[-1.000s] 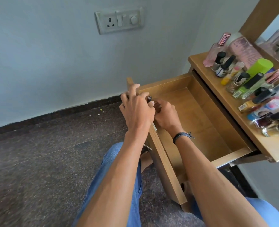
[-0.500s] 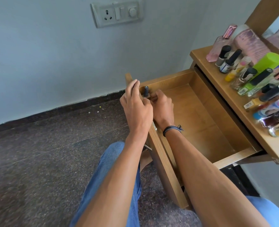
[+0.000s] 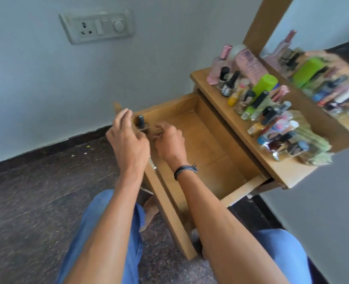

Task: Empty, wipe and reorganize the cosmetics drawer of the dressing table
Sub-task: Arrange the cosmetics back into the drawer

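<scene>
The wooden drawer of the dressing table is pulled out, and its floor is bare. One small dark-capped bottle stands upright in the drawer's far left corner. My left hand hovers just beside the bottle with fingers apart, not touching it. My right hand is inside the drawer to the right of the bottle, fingers curled toward it. Motion blur hides whether they hold anything.
Several cosmetics, including a green bottle, crowd the table top to the right, below a mirror. The drawer front stands between my jeans-clad knees. A wall socket is above the dark stone floor.
Both hands moved from the drawer front toward its far left corner. The dark-capped bottle, earlier between my fingers, now stands alone and my left hand has opened off it.
</scene>
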`<state>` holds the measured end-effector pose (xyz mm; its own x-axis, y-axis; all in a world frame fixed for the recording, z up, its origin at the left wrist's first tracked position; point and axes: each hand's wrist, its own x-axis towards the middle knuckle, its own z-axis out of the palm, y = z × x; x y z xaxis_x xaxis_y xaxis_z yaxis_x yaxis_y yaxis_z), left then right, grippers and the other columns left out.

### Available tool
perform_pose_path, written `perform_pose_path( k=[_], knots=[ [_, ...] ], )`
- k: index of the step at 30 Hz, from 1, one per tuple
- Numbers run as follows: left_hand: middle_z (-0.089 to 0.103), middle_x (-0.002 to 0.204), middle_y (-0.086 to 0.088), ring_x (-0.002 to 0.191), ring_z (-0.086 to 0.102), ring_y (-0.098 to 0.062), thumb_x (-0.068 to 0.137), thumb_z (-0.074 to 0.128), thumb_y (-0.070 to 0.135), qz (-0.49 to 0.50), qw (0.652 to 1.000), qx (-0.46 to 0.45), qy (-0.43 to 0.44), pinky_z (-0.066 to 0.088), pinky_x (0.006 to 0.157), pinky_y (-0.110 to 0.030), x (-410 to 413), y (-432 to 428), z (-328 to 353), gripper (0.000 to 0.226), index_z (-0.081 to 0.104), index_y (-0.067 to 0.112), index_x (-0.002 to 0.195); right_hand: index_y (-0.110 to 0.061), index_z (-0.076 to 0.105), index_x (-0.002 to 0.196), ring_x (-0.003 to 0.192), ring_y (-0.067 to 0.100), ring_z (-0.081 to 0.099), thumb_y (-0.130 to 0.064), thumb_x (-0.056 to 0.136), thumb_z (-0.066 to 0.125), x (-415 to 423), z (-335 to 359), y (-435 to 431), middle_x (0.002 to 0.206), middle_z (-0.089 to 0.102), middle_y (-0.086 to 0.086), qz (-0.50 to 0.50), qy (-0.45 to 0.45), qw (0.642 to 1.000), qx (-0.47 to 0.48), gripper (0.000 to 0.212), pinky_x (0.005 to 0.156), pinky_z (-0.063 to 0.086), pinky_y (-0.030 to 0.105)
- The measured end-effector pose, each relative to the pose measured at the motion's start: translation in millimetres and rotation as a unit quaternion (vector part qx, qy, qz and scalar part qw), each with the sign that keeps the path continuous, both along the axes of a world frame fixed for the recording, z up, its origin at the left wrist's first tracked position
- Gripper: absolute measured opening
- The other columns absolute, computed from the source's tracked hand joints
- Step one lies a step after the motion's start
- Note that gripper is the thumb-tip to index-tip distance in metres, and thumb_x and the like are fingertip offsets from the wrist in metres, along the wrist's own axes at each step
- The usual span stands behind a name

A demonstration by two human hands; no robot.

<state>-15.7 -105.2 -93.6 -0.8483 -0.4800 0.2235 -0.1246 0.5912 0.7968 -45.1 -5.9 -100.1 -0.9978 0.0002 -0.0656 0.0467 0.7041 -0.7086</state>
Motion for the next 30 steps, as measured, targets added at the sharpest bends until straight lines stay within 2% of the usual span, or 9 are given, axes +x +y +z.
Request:
perform_pose_path(
  k=[4,8,10,15,17,20,24,28,30],
  knots=[
    [0.044,0.149,0.003,0.129,0.037,-0.031,0.089,0.056,-0.002,-0.001,1.0,-0.003,-0.016,0.027,0.108,-0.026,2,-2,6,0.054,0.054,0.011,0.141,-0.02,0.069,0.125,0.106,0.02,0.07,-0.003,0.09,0.055,30,17,33,0.109,0.076,-0.001,-0.021,0.025,0.999,-0.016,0.042,0.096,0.054,0.036],
    [0.046,0.147,0.008,0.135,0.034,-0.029,0.087,0.062,0.007,-0.001,0.998,-0.053,-0.023,0.034,0.102,-0.047,10,6,23,0.048,0.063,0.021,0.132,-0.021,0.075,0.115,0.092,0.001,0.07,-0.012,0.095,0.067,62,42,73,0.104,0.076,-0.01,-0.057,0.107,0.992,-0.024,0.023,0.088,0.056,0.02],
    [0.049,0.144,0.009,0.136,0.034,-0.028,0.084,0.062,0.008,-0.006,0.998,-0.07,-0.001,0.034,0.101,-0.049,15,15,31,0.046,0.066,0.023,0.127,-0.02,0.076,0.11,0.089,-0.003,0.068,-0.015,0.096,0.068,78,56,94,0.103,0.075,-0.011,-0.086,0.163,0.982,-0.032,0.017,0.084,0.055,0.014],
    [0.06,0.128,0.005,0.121,0.049,-0.027,0.082,0.063,0.011,-0.07,0.993,-0.049,0.075,0.026,0.111,-0.03,25,43,42,0.037,0.072,0.021,0.117,-0.009,0.077,0.098,0.08,0.005,0.069,-0.008,0.093,0.067,108,77,139,0.092,0.076,-0.002,-0.244,0.355,0.898,-0.093,0.01,0.074,0.056,0.02],
    [0.063,0.122,0.004,0.115,0.051,-0.02,0.084,0.066,0.008,-0.101,0.99,-0.039,0.091,0.017,0.111,-0.014,33,59,47,0.032,0.073,0.018,0.114,-0.008,0.076,0.096,0.079,0.009,0.069,-0.008,0.093,0.067,116,79,153,0.09,0.075,-0.001,-0.31,0.4,0.856,-0.101,0.01,0.072,0.056,0.024],
    [0.061,0.122,0.007,0.113,0.043,-0.006,0.088,0.065,0.006,-0.165,0.982,-0.002,0.087,0.032,0.104,-0.015,46,82,51,0.031,0.071,0.017,0.117,-0.008,0.073,0.098,0.075,0.015,0.065,-0.007,0.089,0.067,121,80,171,0.089,0.065,-0.01,-0.364,0.419,0.826,-0.092,0.011,0.07,0.057,0.031],
    [0.06,0.123,0.011,0.115,0.045,-0.008,0.091,0.066,0.008,-0.219,0.974,-0.01,0.064,0.031,0.091,-0.002,53,100,48,0.031,0.07,0.021,0.118,-0.015,0.067,0.116,0.085,0.004,0.06,-0.012,0.083,0.075,120,81,191,0.103,0.052,-0.009,-0.375,0.369,0.842,-0.116,0.034,0.082,0.056,0.032],
    [0.059,0.124,0.011,0.115,0.046,-0.01,0.09,0.066,0.009,-0.233,0.971,-0.007,0.06,0.044,0.098,-0.025,52,102,42,0.032,0.07,0.021,0.119,-0.021,0.057,0.136,0.102,0.009,0.061,-0.023,0.08,0.083,114,72,200,0.12,0.056,-0.001,-0.336,0.273,0.896,-0.103,0.062,0.094,0.052,0.028],
    [0.059,0.124,0.011,0.117,0.048,-0.011,0.09,0.066,0.008,-0.229,0.972,0.002,0.055,0.045,0.097,-0.026,49,100,41,0.032,0.07,0.021,0.119,-0.023,0.056,0.139,0.105,0.012,0.061,-0.026,0.079,0.085,111,67,201,0.12,0.06,-0.001,-0.324,0.255,0.906,-0.096,0.066,0.094,0.054,0.03]
  ],
)
